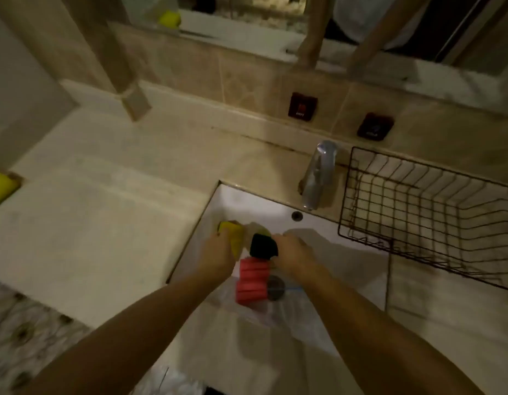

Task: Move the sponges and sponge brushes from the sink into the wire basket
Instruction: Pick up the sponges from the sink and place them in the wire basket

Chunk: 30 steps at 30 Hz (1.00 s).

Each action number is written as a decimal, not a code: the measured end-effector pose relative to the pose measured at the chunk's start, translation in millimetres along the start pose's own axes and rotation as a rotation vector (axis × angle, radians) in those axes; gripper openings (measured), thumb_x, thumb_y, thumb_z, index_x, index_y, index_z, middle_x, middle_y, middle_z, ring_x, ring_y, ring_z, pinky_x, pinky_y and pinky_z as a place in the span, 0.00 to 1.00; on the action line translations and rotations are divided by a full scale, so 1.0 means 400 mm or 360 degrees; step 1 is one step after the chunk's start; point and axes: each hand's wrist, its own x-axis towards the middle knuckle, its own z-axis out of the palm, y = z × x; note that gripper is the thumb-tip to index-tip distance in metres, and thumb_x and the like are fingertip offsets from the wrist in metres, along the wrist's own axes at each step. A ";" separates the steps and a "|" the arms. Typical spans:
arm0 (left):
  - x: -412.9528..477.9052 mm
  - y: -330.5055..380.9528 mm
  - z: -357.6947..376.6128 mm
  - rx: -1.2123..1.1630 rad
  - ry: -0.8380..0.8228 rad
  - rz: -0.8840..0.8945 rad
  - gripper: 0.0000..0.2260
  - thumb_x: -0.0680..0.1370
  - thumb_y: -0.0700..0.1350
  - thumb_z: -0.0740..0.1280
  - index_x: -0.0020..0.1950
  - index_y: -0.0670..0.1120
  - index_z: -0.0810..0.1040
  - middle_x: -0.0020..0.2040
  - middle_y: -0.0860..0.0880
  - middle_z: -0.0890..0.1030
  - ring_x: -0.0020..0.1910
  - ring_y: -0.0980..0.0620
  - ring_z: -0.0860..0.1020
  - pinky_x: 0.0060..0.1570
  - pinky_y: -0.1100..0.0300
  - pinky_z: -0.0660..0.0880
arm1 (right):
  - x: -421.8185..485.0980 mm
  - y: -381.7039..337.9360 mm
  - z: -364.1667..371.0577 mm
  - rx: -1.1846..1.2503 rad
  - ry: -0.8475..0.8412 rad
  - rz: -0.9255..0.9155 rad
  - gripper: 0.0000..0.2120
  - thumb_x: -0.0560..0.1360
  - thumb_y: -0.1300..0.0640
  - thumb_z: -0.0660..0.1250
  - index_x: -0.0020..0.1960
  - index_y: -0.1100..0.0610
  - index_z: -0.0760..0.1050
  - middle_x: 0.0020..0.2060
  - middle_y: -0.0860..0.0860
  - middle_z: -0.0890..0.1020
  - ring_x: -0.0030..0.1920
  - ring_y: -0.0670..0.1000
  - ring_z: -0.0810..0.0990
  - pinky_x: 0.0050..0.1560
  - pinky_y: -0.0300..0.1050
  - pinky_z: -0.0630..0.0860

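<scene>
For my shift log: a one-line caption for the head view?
Both hands reach into the sink: left hand on a yellow sponge, right hand by a black sponge; wire basket empty.

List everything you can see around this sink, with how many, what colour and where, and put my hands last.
yellow sponge: 1, yellow, in the sink at its left side, under the left hand
black sponge: 1, black, in the sink, at the right hand's fingertips
red ribbed sponge: 1, red, in the sink beside the drain
sink: 1, white, set into the counter
drain: 1, dark, sink bottom
wire basket: 1, dark wire, on the counter right of the sink, nothing in it
faucet: 1, chrome, behind the sink
wall plates: 2, dark, on the tiles
yellow object: 1, far left edge
left hand: on the yellow sponge
right hand: touching the black sponge, grip unclear
</scene>
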 end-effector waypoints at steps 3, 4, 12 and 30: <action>0.042 -0.003 0.043 0.0020 0.0058 -0.0118 0.20 0.76 0.39 0.63 0.68 0.39 0.66 0.62 0.36 0.73 0.59 0.38 0.74 0.56 0.48 0.72 | 0.059 0.025 0.049 -0.0035 0.0099 -0.0026 0.14 0.76 0.57 0.63 0.62 0.54 0.71 0.60 0.58 0.75 0.56 0.59 0.75 0.55 0.54 0.77; 0.051 -0.005 0.056 0.0002 0.0065 -0.0138 0.21 0.76 0.39 0.63 0.68 0.39 0.66 0.63 0.37 0.73 0.59 0.38 0.74 0.57 0.48 0.73 | 0.070 0.029 0.068 -0.0117 0.0090 -0.0053 0.19 0.75 0.58 0.64 0.65 0.54 0.70 0.63 0.58 0.73 0.61 0.61 0.72 0.60 0.55 0.74; 0.118 -0.044 0.167 -0.0022 0.0002 -0.0347 0.28 0.74 0.44 0.68 0.69 0.37 0.62 0.64 0.35 0.70 0.61 0.34 0.71 0.58 0.41 0.72 | 0.111 0.073 0.161 -0.0461 0.0206 -0.0209 0.29 0.74 0.60 0.64 0.73 0.55 0.60 0.69 0.59 0.69 0.70 0.62 0.64 0.66 0.59 0.68; -0.020 -0.009 0.026 -0.0317 -0.0572 0.0214 0.15 0.71 0.46 0.69 0.53 0.47 0.68 0.44 0.42 0.78 0.37 0.48 0.78 0.28 0.57 0.75 | -0.184 -0.011 0.104 -0.0302 0.0632 0.0183 0.40 0.71 0.53 0.71 0.76 0.51 0.54 0.71 0.55 0.69 0.69 0.59 0.67 0.63 0.55 0.69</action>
